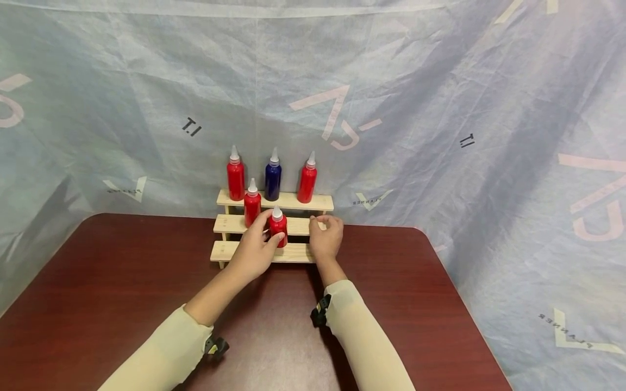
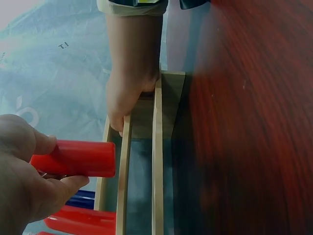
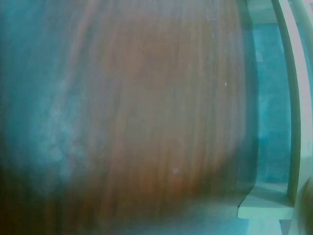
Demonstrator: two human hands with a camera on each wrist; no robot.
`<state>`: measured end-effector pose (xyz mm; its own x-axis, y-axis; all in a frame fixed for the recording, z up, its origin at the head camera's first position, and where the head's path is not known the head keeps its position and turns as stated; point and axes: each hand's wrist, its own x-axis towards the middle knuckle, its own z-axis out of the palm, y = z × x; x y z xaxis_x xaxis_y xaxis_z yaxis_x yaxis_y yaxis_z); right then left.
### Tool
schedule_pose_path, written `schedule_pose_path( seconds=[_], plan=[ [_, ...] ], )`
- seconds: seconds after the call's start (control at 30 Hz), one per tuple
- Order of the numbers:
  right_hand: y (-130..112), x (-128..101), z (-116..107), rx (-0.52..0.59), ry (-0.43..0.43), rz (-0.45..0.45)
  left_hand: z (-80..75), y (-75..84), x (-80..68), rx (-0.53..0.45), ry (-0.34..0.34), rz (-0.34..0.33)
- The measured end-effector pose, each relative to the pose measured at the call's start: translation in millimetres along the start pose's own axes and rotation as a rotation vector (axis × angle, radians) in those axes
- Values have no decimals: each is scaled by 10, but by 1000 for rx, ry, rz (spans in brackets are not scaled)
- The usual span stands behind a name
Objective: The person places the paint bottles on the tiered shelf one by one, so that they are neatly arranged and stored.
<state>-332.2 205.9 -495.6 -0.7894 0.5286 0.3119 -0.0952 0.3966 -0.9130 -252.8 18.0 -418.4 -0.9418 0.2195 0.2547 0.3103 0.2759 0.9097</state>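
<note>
A three-step wooden rack (image 1: pixel 298 253) stands at the table's far side. My left hand (image 1: pixel 270 232) grips a small red squeeze bottle (image 1: pixel 279 228) with a white nozzle, upright over the lowest step. The left wrist view shows that left hand (image 2: pixel 55 166) with thumb and fingers round the red bottle (image 2: pixel 78 158). My right hand (image 1: pixel 325 226) holds the rack's right end, fingers curled over the middle step; the right hand (image 2: pixel 128 98) also shows against the rack (image 2: pixel 157 147) there. The right wrist view shows only blurred table and the rack's end (image 3: pixel 293 127).
On the top step stand a red bottle (image 1: pixel 235 180), a blue bottle (image 1: pixel 273 178) and another red bottle (image 1: pixel 307 183). One more red bottle (image 1: pixel 251 205) stands on the middle step. A dark red table (image 1: pixel 98 282) carries the rack; pale sheeting (image 1: pixel 440 108) hangs behind.
</note>
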Motion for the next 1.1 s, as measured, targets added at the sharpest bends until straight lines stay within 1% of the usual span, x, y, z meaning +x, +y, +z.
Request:
schedule_pose_path(
  seconds=[0.2, 0.3, 0.47, 0.67, 0.8, 0.97, 1.1],
  plan=[
    [-42, 17, -18, 8, 3, -16, 83, 14, 97, 3, 17, 68],
    [-42, 22, -23, 11, 7, -12, 122, 14, 148, 26, 25, 88],
    [-15, 19, -9, -5, 20, -7, 174, 7, 202, 35, 35, 83],
    [-16, -10, -7, -21, 13, -4, 234, -36, 258, 38, 51, 76],
    [-15, -14, -10, -22, 18, -14, 262, -50, 292, 48, 58, 78],
    [-1, 0, -5, -13, 19, -26, 276, -36, 336, 77, 66, 67],
    [15, -2, 2, -13, 18, -22, 282, -67, 381, 111, 73, 66]
  ],
)
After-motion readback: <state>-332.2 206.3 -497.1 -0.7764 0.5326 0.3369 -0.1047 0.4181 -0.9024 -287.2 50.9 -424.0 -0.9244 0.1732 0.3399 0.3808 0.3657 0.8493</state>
